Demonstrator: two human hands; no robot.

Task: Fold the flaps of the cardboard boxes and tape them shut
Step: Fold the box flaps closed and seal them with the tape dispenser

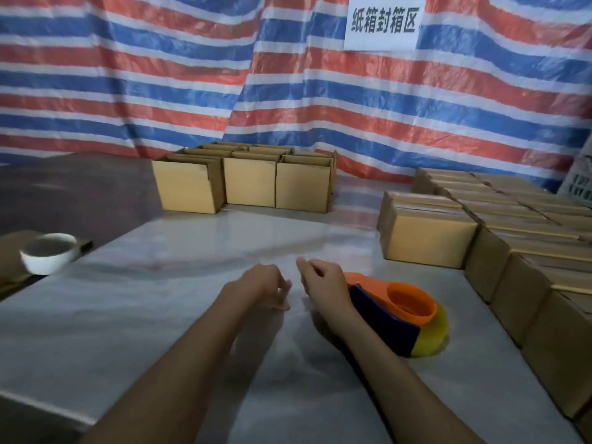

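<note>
Several open cardboard boxes [246, 184] stand in a block at the back of the table, flaps up. A large group of taped boxes [499, 225] fills the right side. An orange and blue tape dispenser [400, 315] with a yellowish roll lies on the table just right of my right hand [323, 280]. My left hand [267, 285] hovers beside it over the grey table top [160, 315]. Both hands have loosely curled fingers and hold nothing.
A white bowl [48, 253] sits at the table's left edge. A red, white and blue striped tarp [160, 75] hangs behind, with a white paper sign [384, 22]. A white crate [579, 184] shows at the far right.
</note>
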